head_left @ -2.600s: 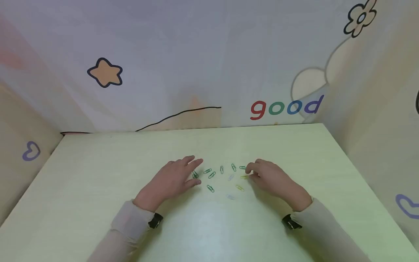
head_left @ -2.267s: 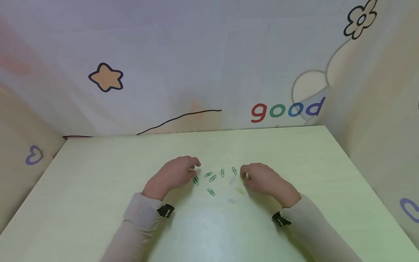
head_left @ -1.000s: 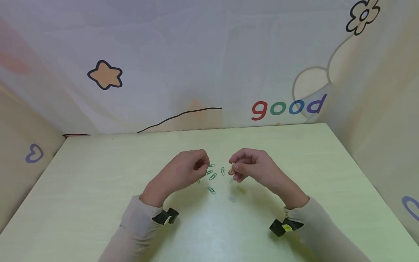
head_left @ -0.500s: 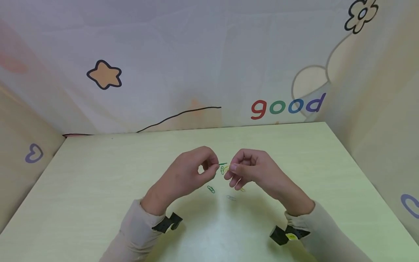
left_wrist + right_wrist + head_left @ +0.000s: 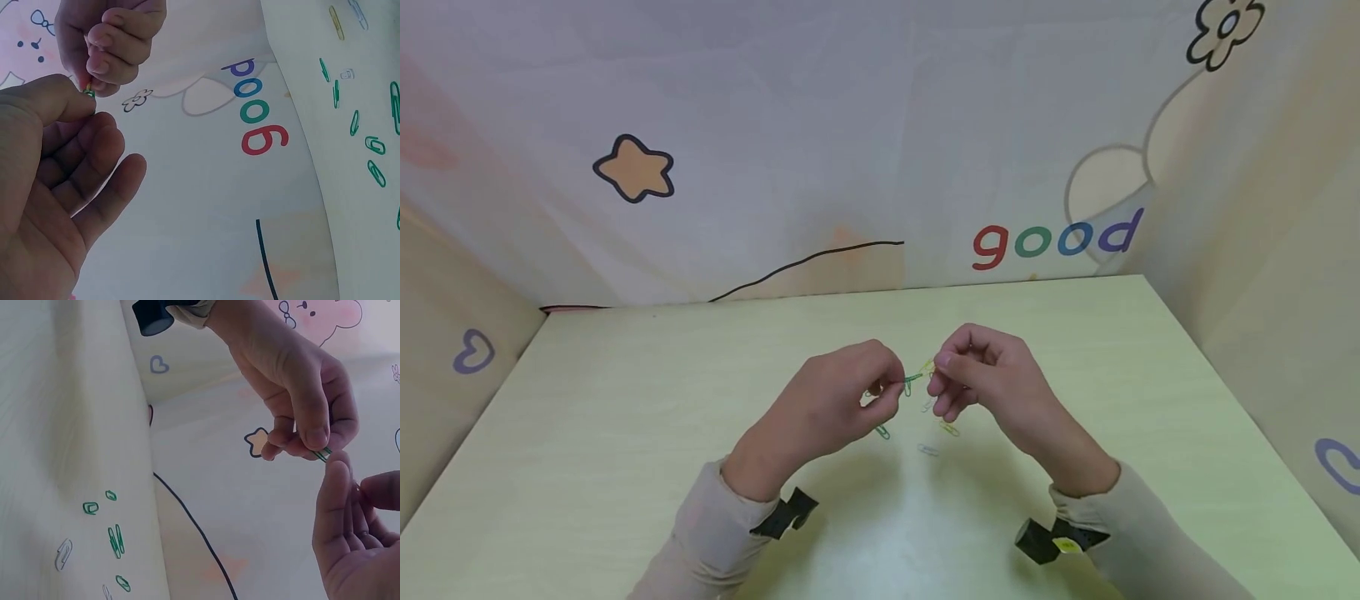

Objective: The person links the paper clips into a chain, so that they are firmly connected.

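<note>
My left hand point(image 5: 823, 404) pinches a green paper clip point(image 5: 913, 378) between thumb and index finger, its end pointing right. Facing it, my right hand point(image 5: 992, 371) holds a yellow paper clip point(image 5: 927, 366) between thumb and forefinger, the other fingers curled beneath. The ends of the two clips overlap in the head view. In the right wrist view the green paper clip point(image 5: 323, 454) shows between the left fingertips, with the right fingertips right beside it. Both hands are raised over the table, and the left one hides some loose clips in the head view.
On the pale table point(image 5: 662, 433) lie loose paper clips: a green clip point(image 5: 882, 432), a yellow clip point(image 5: 950, 428) and a whitish clip point(image 5: 928, 449) nearest me. Several more green clips point(image 5: 355, 123) show in the left wrist view. A printed cloth wall point(image 5: 775, 167) stands behind the table.
The right hand has taken a yellow paper clip off the table and the left hand a green one. Both hands have risen and come together, bringing the clips end to end.
</note>
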`<act>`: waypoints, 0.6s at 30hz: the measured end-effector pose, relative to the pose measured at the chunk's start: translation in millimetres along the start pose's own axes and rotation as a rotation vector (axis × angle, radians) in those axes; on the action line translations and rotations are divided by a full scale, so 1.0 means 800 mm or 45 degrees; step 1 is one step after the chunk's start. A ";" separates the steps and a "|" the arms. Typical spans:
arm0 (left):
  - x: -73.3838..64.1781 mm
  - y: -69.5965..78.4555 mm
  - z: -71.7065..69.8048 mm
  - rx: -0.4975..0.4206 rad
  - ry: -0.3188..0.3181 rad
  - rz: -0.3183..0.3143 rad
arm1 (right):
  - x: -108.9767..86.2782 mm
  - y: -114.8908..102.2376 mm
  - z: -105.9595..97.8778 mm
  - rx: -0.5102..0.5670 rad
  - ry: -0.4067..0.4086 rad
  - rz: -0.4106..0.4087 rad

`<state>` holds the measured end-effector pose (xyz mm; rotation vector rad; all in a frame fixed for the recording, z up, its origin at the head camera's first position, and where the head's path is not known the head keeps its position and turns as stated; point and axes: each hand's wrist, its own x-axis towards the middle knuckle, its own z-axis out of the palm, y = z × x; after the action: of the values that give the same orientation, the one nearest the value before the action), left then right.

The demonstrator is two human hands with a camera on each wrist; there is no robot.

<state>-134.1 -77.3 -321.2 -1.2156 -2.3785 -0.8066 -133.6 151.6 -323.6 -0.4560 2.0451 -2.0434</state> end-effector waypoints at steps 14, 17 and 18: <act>-0.004 -0.003 -0.012 -0.160 0.121 0.024 | 0.000 0.000 -0.019 -0.128 -0.395 0.011; -0.002 0.000 -0.015 -0.195 0.116 0.036 | 0.001 0.000 -0.020 -0.141 -0.528 -0.027; -0.002 0.001 -0.016 -0.201 0.115 0.040 | 0.001 0.001 -0.020 -0.147 -0.557 -0.042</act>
<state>-131.6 -86.3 -311.7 -1.2451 -2.2542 -1.0332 -140.4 165.8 -323.7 -0.8757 1.8955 -1.6597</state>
